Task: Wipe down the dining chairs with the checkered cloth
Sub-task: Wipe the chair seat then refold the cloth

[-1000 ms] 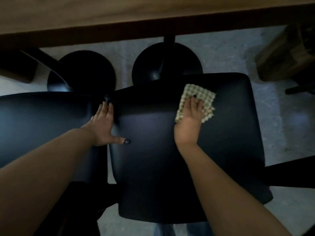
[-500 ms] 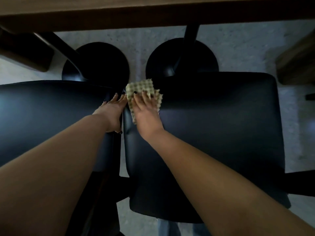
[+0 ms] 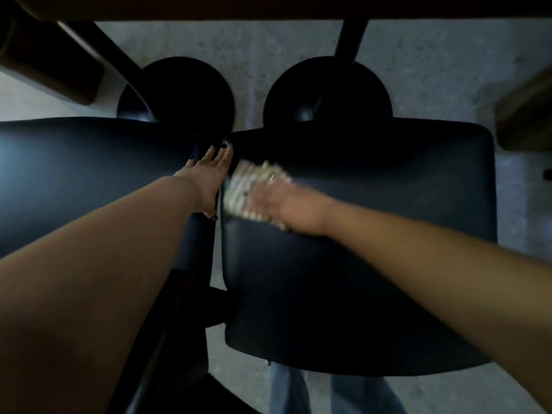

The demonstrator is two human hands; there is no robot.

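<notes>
Dim room, pale speckled floor (image 3: 448,70) under everything, and I'm looking straight down. Nearest me, blue trouser legs (image 3: 337,389) poke out below the black padded chair seat (image 3: 373,264). On that seat, near its left edge, the right hand (image 3: 286,204) lies flat over the checkered cloth (image 3: 248,186), fingers spread and pressing it down; it's motion-blurred, so I can't tell whether the thumb tucks any fabric. Just beside it, the left hand (image 3: 210,177) rests with straight fingers in the gap against the neighbouring chair seat (image 3: 89,180), holding nothing, apparently bracing. Beyond sit two round black pedestal bases (image 3: 328,91), then the table underside (image 3: 268,7) across the top.

My read: the wipe is mid-stroke. To do it well, keep the palm flat so the whole cloth stays in contact, overlap passes, and carry it over the seat's edges and corners.

Hard to make out: the seat's far portion is lost in shadow, any chair backs are out of frame, and the brown shapes at both upper corners are cut off.
</notes>
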